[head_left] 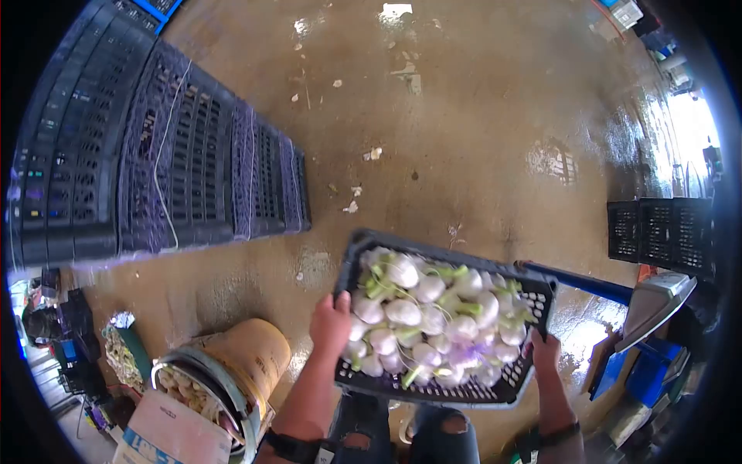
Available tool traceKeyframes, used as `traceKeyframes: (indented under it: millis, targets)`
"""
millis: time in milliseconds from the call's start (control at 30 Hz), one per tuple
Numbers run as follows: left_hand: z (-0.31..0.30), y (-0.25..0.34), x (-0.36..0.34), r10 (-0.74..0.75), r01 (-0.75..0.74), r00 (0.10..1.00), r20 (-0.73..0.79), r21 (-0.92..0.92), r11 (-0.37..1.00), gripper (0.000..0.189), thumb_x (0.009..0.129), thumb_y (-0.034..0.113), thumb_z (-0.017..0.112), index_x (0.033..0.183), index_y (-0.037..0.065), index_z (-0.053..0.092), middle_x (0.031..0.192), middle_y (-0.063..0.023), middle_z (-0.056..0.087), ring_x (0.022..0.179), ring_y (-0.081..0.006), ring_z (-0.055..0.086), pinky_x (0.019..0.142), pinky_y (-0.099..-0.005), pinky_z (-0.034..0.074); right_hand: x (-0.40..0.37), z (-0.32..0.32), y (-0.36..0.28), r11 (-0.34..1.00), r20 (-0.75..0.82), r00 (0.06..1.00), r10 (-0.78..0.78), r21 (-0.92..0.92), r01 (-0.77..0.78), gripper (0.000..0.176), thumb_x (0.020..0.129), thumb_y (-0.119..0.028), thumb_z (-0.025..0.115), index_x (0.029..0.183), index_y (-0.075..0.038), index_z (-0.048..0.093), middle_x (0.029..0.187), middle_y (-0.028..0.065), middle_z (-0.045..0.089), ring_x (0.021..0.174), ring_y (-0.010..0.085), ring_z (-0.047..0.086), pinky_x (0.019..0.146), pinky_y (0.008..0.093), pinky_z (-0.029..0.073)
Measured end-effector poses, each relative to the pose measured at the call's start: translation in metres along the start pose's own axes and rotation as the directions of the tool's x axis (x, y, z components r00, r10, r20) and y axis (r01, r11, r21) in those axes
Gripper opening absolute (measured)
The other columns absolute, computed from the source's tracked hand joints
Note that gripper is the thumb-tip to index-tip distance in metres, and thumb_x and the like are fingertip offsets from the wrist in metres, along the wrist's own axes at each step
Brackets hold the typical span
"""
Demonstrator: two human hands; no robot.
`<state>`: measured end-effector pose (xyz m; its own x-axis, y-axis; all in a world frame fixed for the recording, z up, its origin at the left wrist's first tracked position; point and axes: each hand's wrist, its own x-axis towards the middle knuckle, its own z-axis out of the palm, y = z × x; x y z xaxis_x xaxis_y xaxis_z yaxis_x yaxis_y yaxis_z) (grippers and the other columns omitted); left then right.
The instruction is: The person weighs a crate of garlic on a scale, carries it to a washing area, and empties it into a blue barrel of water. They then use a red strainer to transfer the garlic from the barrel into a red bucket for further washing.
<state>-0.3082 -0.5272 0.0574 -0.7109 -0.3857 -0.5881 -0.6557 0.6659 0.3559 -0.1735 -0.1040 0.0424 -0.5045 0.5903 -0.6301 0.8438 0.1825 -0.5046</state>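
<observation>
Both hands are clamped on the black crate of garlic (pixel 433 321), left hand (pixel 331 321) on its left rim, right hand (pixel 545 349) on its right. I see it held above the wet floor (pixel 464 116), stacked crates (pixel 193 155) far left.
</observation>
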Motion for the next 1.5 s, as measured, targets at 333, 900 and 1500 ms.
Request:
traceKeyframes:
  millis: [333, 900, 1500]
  targets:
    - [-0.001, 0.107, 0.231, -0.028, 0.020, 1.000, -0.008, -0.523, 0.852, 0.026, 0.090, 0.024, 0.052, 0.079, 0.000, 0.053, 0.067, -0.0040, 0.054, 0.056, -0.0107, 0.048, 0.053, -0.0260, 0.041, 0.237, 0.135, -0.232, 0.956, -0.020, 0.968, -0.250, -0.161, 0.244, 0.041, 0.081, -0.036, 0.058, 0.059, -0.002, 0.060, 0.049, 0.0053, 0.056, 0.047, 0.0145, 0.056, 0.049, 0.0300, 0.045]
    - [0.056, 0.103, 0.214, -0.035, 0.004, 0.997, -0.068, -0.406, 0.914, 0.064, 0.084, 0.042, 0.055, 0.127, -0.003, 0.039, 0.127, -0.0228, 0.041, 0.121, -0.0333, 0.036, 0.101, -0.0418, 0.029, 0.257, 0.187, -0.228, 0.783, -0.003, 0.897, -0.443, -0.488, 0.385, 0.068, 0.081, -0.033, 0.057, 0.132, 0.002, 0.030, 0.125, 0.0315, 0.040, 0.114, 0.0427, 0.042, 0.094, 0.0465, 0.037]
    - [-0.223, -0.055, -0.065, -0.266, 0.448, 0.893, 0.362, -0.668, 0.594, 0.040, 0.084, 0.036, 0.054, 0.114, 0.009, 0.049, 0.100, -0.0063, 0.055, 0.096, -0.0191, 0.051, 0.082, -0.0361, 0.041, -0.130, 0.031, -0.026, 0.389, 0.470, 0.742, -0.479, -0.644, 0.659, 0.020, 0.071, -0.016, 0.050, 0.087, -0.007, 0.059, 0.091, 0.0110, 0.061, 0.091, 0.0271, 0.058, 0.076, 0.0373, 0.049]
